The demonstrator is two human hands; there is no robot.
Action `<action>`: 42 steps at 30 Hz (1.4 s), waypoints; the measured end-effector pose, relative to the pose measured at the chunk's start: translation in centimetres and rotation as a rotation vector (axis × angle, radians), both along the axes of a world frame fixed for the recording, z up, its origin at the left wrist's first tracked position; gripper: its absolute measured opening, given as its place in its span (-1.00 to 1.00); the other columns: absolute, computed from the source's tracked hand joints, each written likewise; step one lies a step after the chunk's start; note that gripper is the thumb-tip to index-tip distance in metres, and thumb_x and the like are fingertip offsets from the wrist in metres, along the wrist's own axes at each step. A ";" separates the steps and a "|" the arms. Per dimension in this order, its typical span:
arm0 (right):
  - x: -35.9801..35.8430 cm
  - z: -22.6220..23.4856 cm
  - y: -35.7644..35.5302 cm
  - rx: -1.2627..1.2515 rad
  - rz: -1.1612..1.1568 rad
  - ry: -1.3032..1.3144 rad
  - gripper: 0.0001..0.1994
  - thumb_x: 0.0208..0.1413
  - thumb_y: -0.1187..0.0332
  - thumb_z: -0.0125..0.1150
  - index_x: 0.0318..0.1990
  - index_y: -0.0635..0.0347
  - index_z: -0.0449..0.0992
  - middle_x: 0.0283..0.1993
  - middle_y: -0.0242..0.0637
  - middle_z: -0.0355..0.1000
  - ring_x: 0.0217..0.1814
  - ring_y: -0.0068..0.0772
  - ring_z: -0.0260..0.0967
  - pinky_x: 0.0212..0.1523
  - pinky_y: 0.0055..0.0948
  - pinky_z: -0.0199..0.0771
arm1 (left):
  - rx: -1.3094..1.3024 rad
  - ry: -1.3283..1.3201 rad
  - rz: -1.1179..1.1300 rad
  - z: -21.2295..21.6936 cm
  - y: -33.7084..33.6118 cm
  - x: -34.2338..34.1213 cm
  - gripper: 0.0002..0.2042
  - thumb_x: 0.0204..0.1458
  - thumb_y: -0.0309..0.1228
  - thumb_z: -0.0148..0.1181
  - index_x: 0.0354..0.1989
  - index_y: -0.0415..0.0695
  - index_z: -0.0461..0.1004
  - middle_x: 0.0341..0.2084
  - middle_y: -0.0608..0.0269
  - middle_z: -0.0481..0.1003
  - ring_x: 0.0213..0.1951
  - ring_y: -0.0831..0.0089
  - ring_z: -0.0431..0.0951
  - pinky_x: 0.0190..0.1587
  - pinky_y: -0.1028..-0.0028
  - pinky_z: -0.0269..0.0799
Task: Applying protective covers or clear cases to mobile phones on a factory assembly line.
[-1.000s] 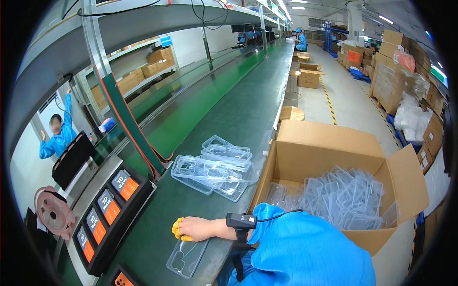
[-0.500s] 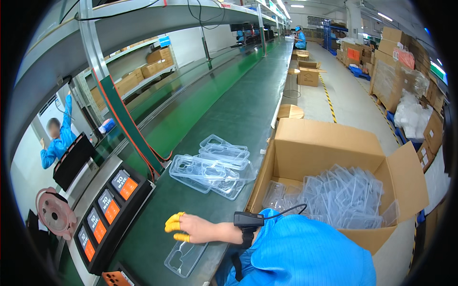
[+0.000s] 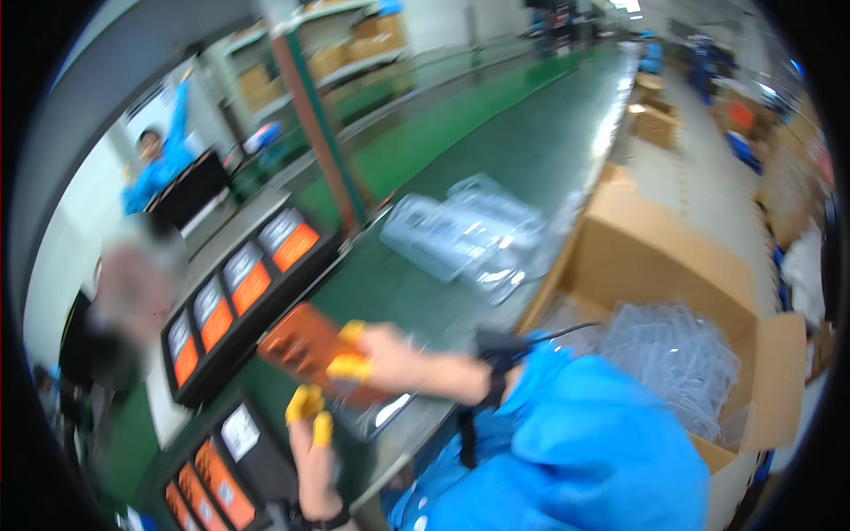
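In the head view my right hand (image 3: 394, 358), with yellow finger cots, grips an orange phone (image 3: 301, 341) with round camera lenses, tilted over the green bench. Just below it my left hand (image 3: 314, 460) is raised, its yellow-tipped fingers apart and holding nothing I can see. Under the right hand lies a clear plastic blister tray (image 3: 390, 414), mostly hidden. To the left of my left hand, a black tray (image 3: 282, 478) holds several orange phones (image 3: 223, 485). Motion blurs the picture.
Clear blister trays (image 3: 469, 234) lie stacked on the green bench (image 3: 496, 155). A cardboard box (image 3: 699, 239) of clear trays (image 3: 673, 363) stands at my right. A black rack with orange-and-grey cards (image 3: 248, 283) lines the left. Beyond it a person in blue (image 3: 164, 168) raises an arm.
My right hand was spread over the clear tray and now grips an orange phone. My left hand has come into view. The view has swung, shifting the scene right.
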State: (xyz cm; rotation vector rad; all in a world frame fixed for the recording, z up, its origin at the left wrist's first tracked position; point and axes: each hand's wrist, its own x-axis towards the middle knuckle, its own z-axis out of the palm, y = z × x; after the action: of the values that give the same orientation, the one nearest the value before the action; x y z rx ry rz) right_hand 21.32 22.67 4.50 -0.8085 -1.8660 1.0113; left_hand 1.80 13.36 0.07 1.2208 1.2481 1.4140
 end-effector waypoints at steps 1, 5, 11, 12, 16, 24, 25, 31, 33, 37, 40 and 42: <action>1.8 1.8 0.1 -0.169 -0.004 -0.051 -0.70 0.01 0.23 0.24 -0.21 0.26 0.46 -0.29 -0.23 0.48 -0.23 -0.54 0.40 -0.27 -0.44 0.42 | -0.033 0.317 0.033 -0.4 0.4 -0.3 -0.27 -0.14 -0.29 0.29 0.19 -0.29 0.07 0.12 -0.02 0.18 0.17 0.19 0.17 0.21 0.35 0.02; 5.3 0.2 1.9 0.593 -0.002 -0.213 -0.75 -0.12 0.29 0.30 -0.27 0.15 0.49 -0.42 -0.27 0.43 -0.40 -0.30 0.40 -0.41 -0.44 0.42 | 0.032 0.995 -0.060 -0.8 0.8 1.5 -0.02 -0.33 -0.12 0.42 0.23 -0.29 -0.05 0.18 -0.18 0.03 0.23 -0.03 0.02 0.25 0.20 -0.05; 4.8 -1.3 -0.2 0.772 0.311 -0.654 -0.79 -0.28 0.37 0.27 -0.38 0.10 0.50 -0.38 -0.38 0.35 -0.28 -0.34 0.38 -0.36 -0.40 0.45 | -0.072 0.932 -0.175 0.5 0.3 1.6 0.12 -0.55 -0.26 0.55 0.24 -0.27 -0.11 0.14 -0.10 0.11 0.18 0.01 0.09 0.22 0.23 0.00; 4.7 -1.7 -0.6 0.690 0.316 -0.755 -0.72 -0.29 0.32 0.30 -0.32 0.13 0.49 -0.26 -0.34 0.35 -0.14 -0.29 0.34 -0.21 -0.33 0.41 | -0.038 0.925 -0.143 0.3 0.3 1.4 0.13 -0.55 -0.27 0.55 0.25 -0.25 -0.11 0.11 -0.06 0.17 0.16 0.04 0.14 0.21 0.24 0.03; 3.8 -3.8 0.4 0.523 0.057 -0.816 -0.07 -0.45 0.02 0.46 0.16 0.20 0.18 0.12 -0.03 0.23 0.24 -0.03 0.09 0.18 0.07 -0.05 | 0.072 0.907 -0.062 -0.2 0.4 1.5 0.13 -0.59 -0.34 0.57 0.27 -0.18 -0.07 0.00 0.04 0.34 0.07 0.14 0.29 0.15 0.27 0.17; 3.2 -1.8 2.0 0.311 0.293 -0.643 0.05 -0.50 -0.13 0.44 0.20 0.26 0.12 0.12 -0.05 0.22 0.24 -0.10 0.09 0.22 0.14 -0.18 | 0.261 0.499 -0.008 0.3 -0.3 0.8 0.18 -0.61 -0.26 0.60 0.29 -0.13 -0.09 0.07 0.05 0.27 0.11 0.28 0.30 0.15 0.32 0.21; 3.0 -2.0 1.8 0.353 0.237 -0.606 0.04 -0.50 -0.13 0.43 0.19 0.24 0.14 0.12 -0.07 0.22 0.24 -0.10 0.09 0.22 0.15 -0.20 | 0.292 0.491 -0.018 0.6 -0.3 0.6 0.19 -0.61 -0.25 0.59 0.30 -0.13 -0.11 0.09 0.05 0.26 0.11 0.28 0.29 0.15 0.32 0.20; 1.9 -3.4 0.2 0.554 -0.115 -0.356 -0.09 -0.47 -0.08 0.41 0.14 0.12 0.26 0.09 -0.13 0.20 0.22 -0.06 0.09 0.24 0.20 -0.26 | 0.232 0.337 -0.050 0.9 -0.7 0.4 0.22 -0.59 -0.10 0.56 0.28 -0.23 -0.14 0.22 0.05 0.05 0.25 0.24 0.06 0.25 0.33 0.01; 1.8 -3.6 0.0 0.574 -0.158 -0.325 -0.11 -0.46 -0.07 0.41 0.14 0.12 0.26 0.09 -0.14 0.20 0.22 -0.06 0.09 0.24 0.20 -0.27 | 0.174 0.417 -0.064 2.1 -1.5 1.8 0.06 -0.36 -0.16 0.49 0.27 -0.27 -0.12 0.13 0.06 0.21 0.17 0.26 0.22 0.18 0.37 0.11; 1.4 -4.2 -0.3 0.602 -0.212 -0.268 -0.12 -0.44 -0.08 0.41 0.13 0.12 0.27 0.08 -0.14 0.20 0.22 -0.07 0.09 0.24 0.23 -0.28 | 0.099 0.384 0.016 2.0 -1.5 3.1 -0.44 -0.07 -0.34 0.29 0.08 -0.26 0.19 -0.18 0.10 0.47 -0.13 0.33 0.48 -0.08 0.43 0.34; 1.6 -4.1 -0.4 0.604 -0.181 -0.248 -0.09 -0.45 -0.15 0.39 0.14 0.12 0.25 0.07 -0.13 0.21 0.21 -0.07 0.10 0.24 0.21 -0.26 | 0.134 0.445 0.116 2.6 -1.4 3.7 -0.70 -0.04 -0.43 0.24 -0.17 -0.27 0.35 -0.40 0.09 0.53 -0.33 0.33 0.55 -0.26 0.45 0.40; 1.8 -3.6 -0.2 0.621 -0.141 -0.236 -0.07 -0.44 -0.20 0.36 0.14 0.13 0.24 0.06 -0.12 0.22 0.18 -0.08 0.12 0.23 0.15 -0.19 | 0.142 0.475 0.138 2.7 -1.4 3.6 -0.71 -0.05 -0.44 0.24 -0.18 -0.28 0.35 -0.40 0.06 0.52 -0.33 0.31 0.55 -0.26 0.44 0.40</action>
State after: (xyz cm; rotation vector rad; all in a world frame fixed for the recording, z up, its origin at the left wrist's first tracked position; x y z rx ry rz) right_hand 23.17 22.45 0.90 -0.6820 -2.1186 0.2171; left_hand 5.44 11.97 2.75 1.6622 1.5961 1.3726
